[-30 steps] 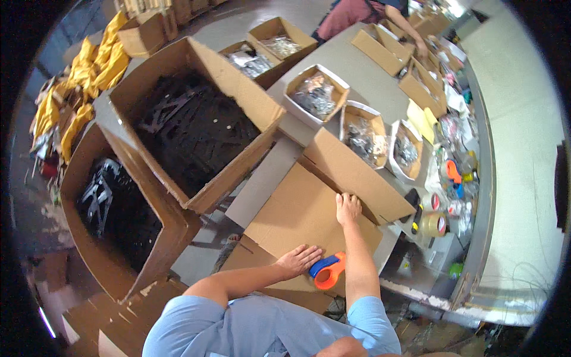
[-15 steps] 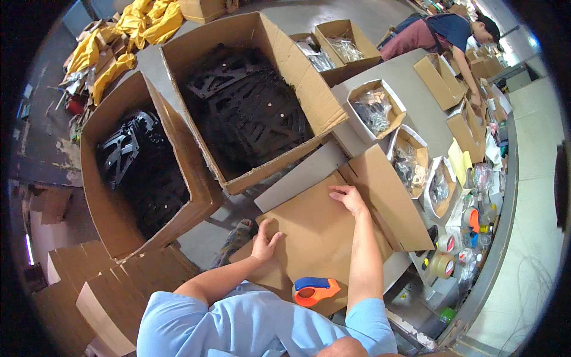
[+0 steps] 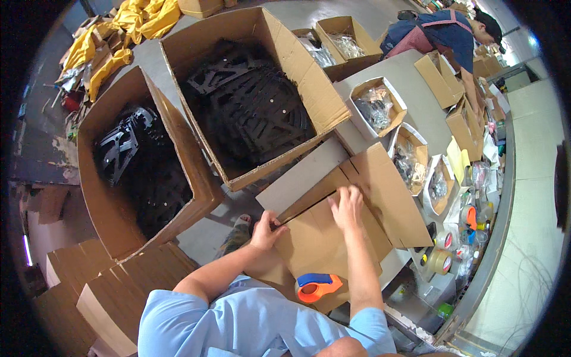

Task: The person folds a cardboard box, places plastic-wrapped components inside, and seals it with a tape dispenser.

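Cardboard carton: one, lying open beneath both hands; its inner flap is spanning between them, and its side flap is standing just right of the right hand.
Left hand: nearly closed, thumb and fingers pinching the inner flap's left edge.
Right hand: half open, fingers curling at the inner flap's far edge, thumb spreading apart; whether it is gripping cannot be told.
Tape dispenser: one, orange and blue, lying nearer the body than either hand.
Large cartons: two, holding black parts, standing beyond the left hand.
White-rimmed boxes: three, holding bagged parts, standing beyond the right hand, rightward.
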The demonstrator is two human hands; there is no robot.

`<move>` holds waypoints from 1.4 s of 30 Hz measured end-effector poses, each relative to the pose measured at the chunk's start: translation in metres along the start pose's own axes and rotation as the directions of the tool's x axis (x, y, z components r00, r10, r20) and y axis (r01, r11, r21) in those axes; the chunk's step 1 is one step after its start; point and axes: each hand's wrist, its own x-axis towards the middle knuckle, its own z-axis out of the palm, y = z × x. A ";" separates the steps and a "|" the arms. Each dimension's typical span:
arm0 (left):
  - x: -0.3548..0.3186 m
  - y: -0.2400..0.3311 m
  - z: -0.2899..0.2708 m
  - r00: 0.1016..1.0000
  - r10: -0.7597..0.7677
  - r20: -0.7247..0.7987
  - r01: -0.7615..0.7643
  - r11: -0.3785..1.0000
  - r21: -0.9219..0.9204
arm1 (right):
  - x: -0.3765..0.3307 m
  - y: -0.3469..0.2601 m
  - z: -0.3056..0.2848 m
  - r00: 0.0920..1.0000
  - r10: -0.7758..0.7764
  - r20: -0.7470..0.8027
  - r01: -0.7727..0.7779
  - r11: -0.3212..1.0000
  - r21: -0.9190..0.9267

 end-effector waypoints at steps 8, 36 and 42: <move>0.085 0.024 0.044 0.930 0.263 0.258 -0.315 0.931 0.183 | -0.196 -0.069 -0.076 0.446 0.197 0.873 -0.594 0.795 0.124; 0.091 0.074 0.009 0.688 -0.032 0.725 0.640 0.498 -0.586 | -0.074 -0.036 -0.043 0.995 -0.067 0.068 0.013 0.802 0.597; 0.110 0.011 0.048 0.861 0.095 0.500 0.046 0.964 -0.262 | -0.078 -0.043 -0.064 0.982 -0.068 0.174 -0.050 0.803 0.594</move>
